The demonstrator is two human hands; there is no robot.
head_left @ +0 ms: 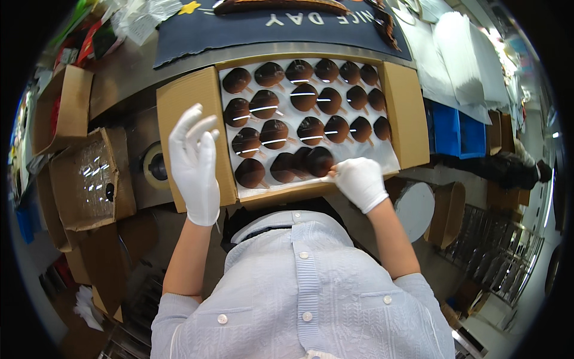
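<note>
A cardboard box [281, 196] with its flaps folded out lies in front of me, lined with white sheet [382, 154]. On the liner stand rows of dark brown tinted lenses [274, 134], each with a small pale tab. In the nearest row, my right hand [360, 183], white-gloved, pinches the tab of one lens [319, 161] at the box's front right. Other lenses [283, 167] overlap just left of it. My left hand [194, 164], also gloved, is raised over the left flap [169, 113], fingers apart and holding nothing.
A dark mat [227, 37] with a long brown glossy thing [281, 6] lies beyond the box. Blue bins [457, 134] and white sheets [463, 60] are at right. Left stand an open carton [89, 179] and a tape roll [156, 166]. A round white top [414, 210] sits near my right forearm.
</note>
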